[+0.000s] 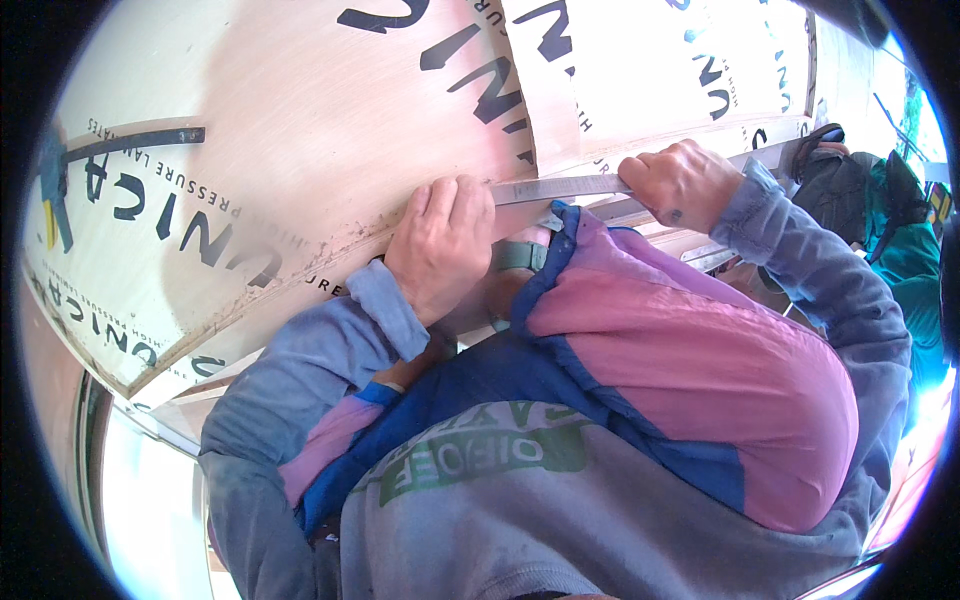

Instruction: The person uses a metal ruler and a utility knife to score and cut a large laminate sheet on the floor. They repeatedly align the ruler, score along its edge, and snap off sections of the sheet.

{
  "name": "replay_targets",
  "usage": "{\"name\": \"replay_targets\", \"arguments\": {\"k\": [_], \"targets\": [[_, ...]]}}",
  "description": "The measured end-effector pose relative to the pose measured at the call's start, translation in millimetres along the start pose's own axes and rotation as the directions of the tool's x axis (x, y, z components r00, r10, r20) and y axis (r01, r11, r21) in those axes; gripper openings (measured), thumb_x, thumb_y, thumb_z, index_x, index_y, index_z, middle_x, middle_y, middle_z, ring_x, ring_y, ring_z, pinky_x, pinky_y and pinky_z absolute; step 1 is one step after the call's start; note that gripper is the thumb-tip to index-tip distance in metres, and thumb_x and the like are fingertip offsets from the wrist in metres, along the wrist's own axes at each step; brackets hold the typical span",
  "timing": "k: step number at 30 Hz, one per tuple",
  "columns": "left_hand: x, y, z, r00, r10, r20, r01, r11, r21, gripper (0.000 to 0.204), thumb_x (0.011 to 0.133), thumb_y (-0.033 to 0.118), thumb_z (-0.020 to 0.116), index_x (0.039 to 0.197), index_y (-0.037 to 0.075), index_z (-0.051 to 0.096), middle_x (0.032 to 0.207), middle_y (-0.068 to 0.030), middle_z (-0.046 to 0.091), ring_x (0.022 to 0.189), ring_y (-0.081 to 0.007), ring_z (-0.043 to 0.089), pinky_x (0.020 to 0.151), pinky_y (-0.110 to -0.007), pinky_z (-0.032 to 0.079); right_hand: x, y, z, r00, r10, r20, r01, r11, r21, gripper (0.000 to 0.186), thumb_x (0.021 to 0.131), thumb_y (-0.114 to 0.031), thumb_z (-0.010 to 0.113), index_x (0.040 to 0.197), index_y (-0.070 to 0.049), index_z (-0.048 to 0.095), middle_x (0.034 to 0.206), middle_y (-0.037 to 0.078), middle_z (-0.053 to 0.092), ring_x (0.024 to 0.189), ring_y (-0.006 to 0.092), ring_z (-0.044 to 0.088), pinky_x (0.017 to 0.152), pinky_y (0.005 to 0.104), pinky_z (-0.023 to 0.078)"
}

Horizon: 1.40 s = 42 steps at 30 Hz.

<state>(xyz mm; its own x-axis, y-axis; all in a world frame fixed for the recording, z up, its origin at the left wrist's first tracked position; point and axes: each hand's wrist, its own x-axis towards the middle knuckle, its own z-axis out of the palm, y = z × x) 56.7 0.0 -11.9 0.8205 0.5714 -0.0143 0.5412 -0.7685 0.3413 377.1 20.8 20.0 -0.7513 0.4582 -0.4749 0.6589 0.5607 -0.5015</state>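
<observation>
A long flat metal strip (560,187) lies level along the lower edge of pale printed boards (330,120). My left hand (440,240) is closed over the strip's left part, its fingers curled at the board's edge. My right hand (680,185) grips the strip's right end, fingers wrapped round it. Below the strip, between my arms, are my bent legs in pink and blue trousers (680,380), with part of a bare foot and a greenish strap (520,255) partly hidden under the left hand's side.
A dark-bladed tool with blue and yellow parts (52,185) lies on the left board. A second board (660,70) adjoins at the upper right. Black bags or bundles (840,200) and teal cloth (890,270) sit at the right. A pale framed surface (150,500) is at lower left.
</observation>
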Motion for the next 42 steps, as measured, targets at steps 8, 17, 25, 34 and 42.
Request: {"name": "replay_targets", "arguments": {"k": [8,17,25,34,42], "targets": [[10,3,4,0.999,-0.006,-0.035,0.002,0.994,-0.112,0.041,0.079,0.013,0.06,0.113,-0.011,0.061,0.11,-0.0196,0.059,0.098,-0.0313,0.058,0.086,-0.04,0.05,-15,-27,-34,0.998,0.051,0.034,-0.049,0.998,-0.049,0.005,0.086,0.003,0.062,0.086,0.005,0.058,0.058,0.01,0.062,0.05,0.0183,0.067,0.043,0.0302,0.055],[10,2,11,0.999,0.013,-0.03,-0.016,0.996,-0.086,0.032,0.085,0.015,0.057,0.11,-0.006,0.062,0.104,-0.0148,0.057,0.093,-0.0268,0.054,0.081,-0.037,0.049,-10,4,-2,0.998,0.063,-0.022,-0.062,0.998,0.016,0.005,0.089,-0.002,0.062,0.087,0.0,0.058,0.064,0.012,0.065,0.058,0.026,0.07,0.05,0.0353,0.058],[11,2,3,0.995,-0.007,0.102,0.021,0.989,-0.144,0.054,0.074,0.014,0.07,0.122,-0.008,0.057,0.116,-0.0183,0.057,0.104,-0.032,0.055,0.089,-0.042,0.048,-18,-10,11,0.97,0.182,-0.161,-0.192,0.98,-0.049,0.008,0.087,-0.006,0.066,0.087,-0.002,0.06,0.07,0.014,0.067,0.064,0.0281,0.072,0.057,0.0373,0.059],[16,-2,-31,0.955,-0.288,-0.075,0.197,0.801,-0.565,0.058,0.087,0.02,0.073,0.132,-0.01,0.053,0.123,-0.022,0.057,0.103,-0.0369,0.06,0.085,-0.044,0.05,-47,-22,2,0.801,0.389,-0.454,-0.338,0.921,0.193,0.009,0.095,-0.01,0.064,0.09,-0.003,0.064,0.066,0.013,0.063,0.058,0.0259,0.066,0.053,0.0359,0.053],[59,-13,-7,0.937,-0.163,0.309,0.301,0.824,-0.48,0.03,0.091,0.027,0.067,0.105,0.001,0.07,0.1,-0.0199,0.068,0.095,-0.0383,0.066,0.08,-0.046,0.053,-1,-25,-7,0.4,0.714,-0.575,-0.092,0.655,0.75,0.03,0.105,-0.028,0.055,0.091,-0.005,0.067,0.058,0.003,0.058,0.051,0.0107,0.056,0.049,0.0293,0.046]]}}
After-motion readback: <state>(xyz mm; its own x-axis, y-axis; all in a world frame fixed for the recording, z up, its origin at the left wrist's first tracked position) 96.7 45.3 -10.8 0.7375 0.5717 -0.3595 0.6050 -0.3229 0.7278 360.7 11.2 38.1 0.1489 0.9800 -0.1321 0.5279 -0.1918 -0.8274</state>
